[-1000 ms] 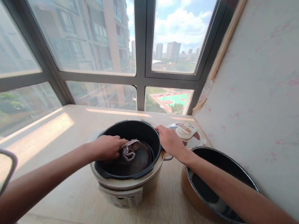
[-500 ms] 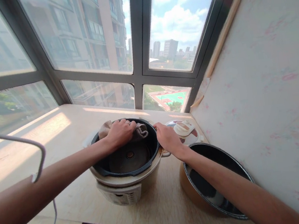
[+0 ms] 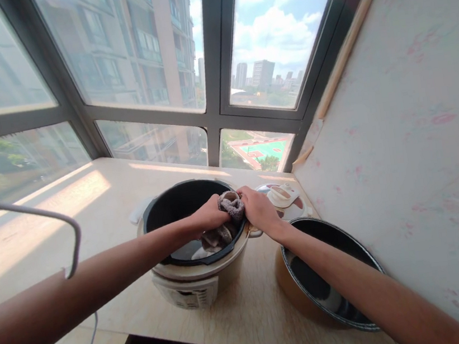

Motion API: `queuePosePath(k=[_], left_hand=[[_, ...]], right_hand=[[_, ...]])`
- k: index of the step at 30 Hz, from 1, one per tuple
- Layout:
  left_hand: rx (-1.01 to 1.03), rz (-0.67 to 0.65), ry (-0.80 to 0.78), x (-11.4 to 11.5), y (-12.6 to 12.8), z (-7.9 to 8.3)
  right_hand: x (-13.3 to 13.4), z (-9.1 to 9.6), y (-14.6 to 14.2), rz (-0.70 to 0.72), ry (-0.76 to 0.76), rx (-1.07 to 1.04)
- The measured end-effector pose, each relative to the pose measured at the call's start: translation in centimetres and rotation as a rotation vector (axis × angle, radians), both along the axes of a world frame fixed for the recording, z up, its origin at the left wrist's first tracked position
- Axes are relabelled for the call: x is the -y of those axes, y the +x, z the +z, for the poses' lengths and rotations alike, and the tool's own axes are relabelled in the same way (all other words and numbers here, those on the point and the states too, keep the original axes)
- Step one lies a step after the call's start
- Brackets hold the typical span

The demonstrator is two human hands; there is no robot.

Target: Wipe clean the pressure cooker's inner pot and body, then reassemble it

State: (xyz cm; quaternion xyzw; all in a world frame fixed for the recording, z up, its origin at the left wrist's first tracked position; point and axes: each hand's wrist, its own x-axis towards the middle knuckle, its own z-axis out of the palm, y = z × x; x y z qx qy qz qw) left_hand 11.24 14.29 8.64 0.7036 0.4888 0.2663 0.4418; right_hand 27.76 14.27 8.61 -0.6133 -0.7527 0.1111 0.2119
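Note:
A white electric pressure cooker [image 3: 205, 293] with a dark round interior [image 3: 176, 201] stands in front of me. My left hand [image 3: 210, 215] is closed on a grey-brown cloth [image 3: 232, 205], which is bunched at the cooker's right rim and hangs down inside it. At that same right rim, just above a side handle, my right hand [image 3: 260, 208] is closed on the edge, with its fingertips against the cloth. Those fingertips are partly hidden. Below my right forearm sits a separate inner pot [image 3: 290, 294], black inside and brown outside.
Behind the pot, by the wall, lies a shiny lid [image 3: 286, 197] with a cream knob. A grey cord [image 3: 74, 226] hangs at the left, in front of my left forearm. Windows [image 3: 148, 132] border the pale countertop [image 3: 252, 315], whose front edge meets a dark gap.
My left hand has moved the cloth from the far inner wall rightward to the right rim. My right hand stays at the rim.

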Motion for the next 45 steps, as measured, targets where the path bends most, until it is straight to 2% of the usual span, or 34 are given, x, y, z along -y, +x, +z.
queuePosePath(k=[4, 9, 12, 16, 21, 27, 32, 37, 45], left_hand=[[-0.009, -0.109, -0.085, 1.5, -0.3, 0.8], [-0.241, -0.298, -0.095, 2.8, -3.3, 3.7], [-0.548, -0.338, 0.075, 3.8, -5.3, 4.9], [-0.958, -0.478, 0.369, 3.8, -7.9, 5.4], [-1.023, -0.513, 0.655, 0.4, -10.6, 4.7], [-1.13, -0.379, 0.914, -2.9, -10.1, 3.3], [-1.075, -0.354, 0.94, -4.1, -8.2, 2.7], [-1.056, -0.308, 0.877, -4.5, -5.2, 1.5], [-0.482, -0.329, 0.566, -3.5, -3.3, -0.8]], right_hand=[[-0.1, 0.0, 0.0, -0.01, -0.01, -0.018], [-0.3, -0.3, 0.0, -0.024, 0.013, -0.023], [-0.3, -0.5, 0.0, -0.026, 0.019, -0.03], [-0.3, -0.5, 0.1, -0.025, 0.018, -0.026], [-0.2, -0.4, 0.1, -0.023, 0.012, -0.016], [0.0, -0.1, -0.1, 0.007, 0.0, 0.046], [0.0, 0.0, -0.2, 0.007, 0.005, 0.063], [-0.1, -0.1, -0.2, -0.01, 0.003, 0.058], [-0.1, 0.0, -0.2, -0.02, 0.004, 0.043]])
